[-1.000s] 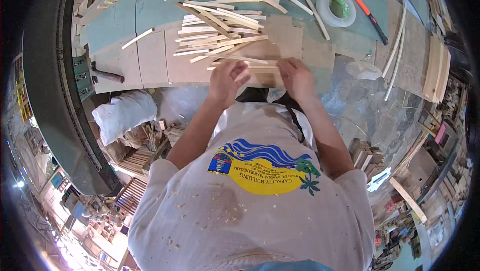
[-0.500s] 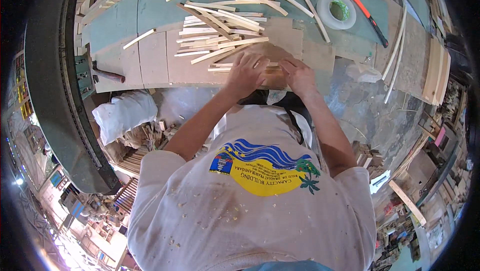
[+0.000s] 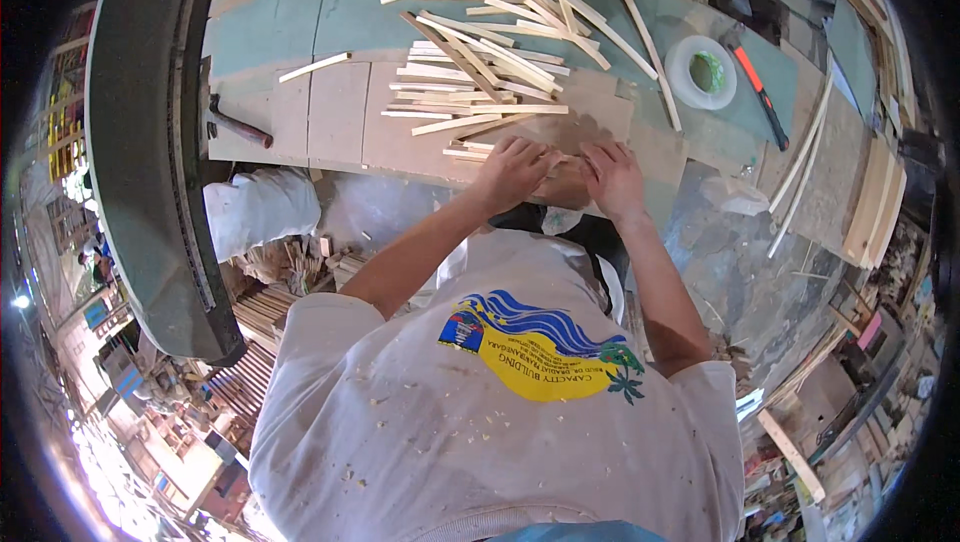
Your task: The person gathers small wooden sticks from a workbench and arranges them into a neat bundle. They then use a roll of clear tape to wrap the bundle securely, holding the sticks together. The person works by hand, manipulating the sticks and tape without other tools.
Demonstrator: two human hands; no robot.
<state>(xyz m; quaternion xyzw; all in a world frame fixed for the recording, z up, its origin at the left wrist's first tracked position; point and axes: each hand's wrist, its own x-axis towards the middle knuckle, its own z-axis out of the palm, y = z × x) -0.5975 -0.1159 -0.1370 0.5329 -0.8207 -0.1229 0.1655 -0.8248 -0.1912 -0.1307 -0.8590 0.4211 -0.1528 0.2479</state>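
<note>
My left hand (image 3: 514, 174) and my right hand (image 3: 613, 180) are close together at the near edge of the bench. Both have curled fingers closed on a thin wooden stick (image 3: 568, 161), which shows only briefly between them; the fingers hide most of it. Just left of my left hand, the ends of a couple more pale sticks (image 3: 466, 151) lie on the board. Beyond the hands, a loose pile of sticks (image 3: 480, 77) covers the middle of the bench, some crossing over others, one of them darker.
Right of the pile stand a white roll (image 3: 700, 72) with a green core and an orange-and-black cutter (image 3: 760, 97). A single stick (image 3: 314, 67) and a dark curved handle (image 3: 240, 127) lie at left. A large dark machine beam (image 3: 150, 162) rises beside the bench.
My view has shifted, so the bench appears lower and farther right. Both hands stay together at the bench edge, and less of the stick between them shows.
</note>
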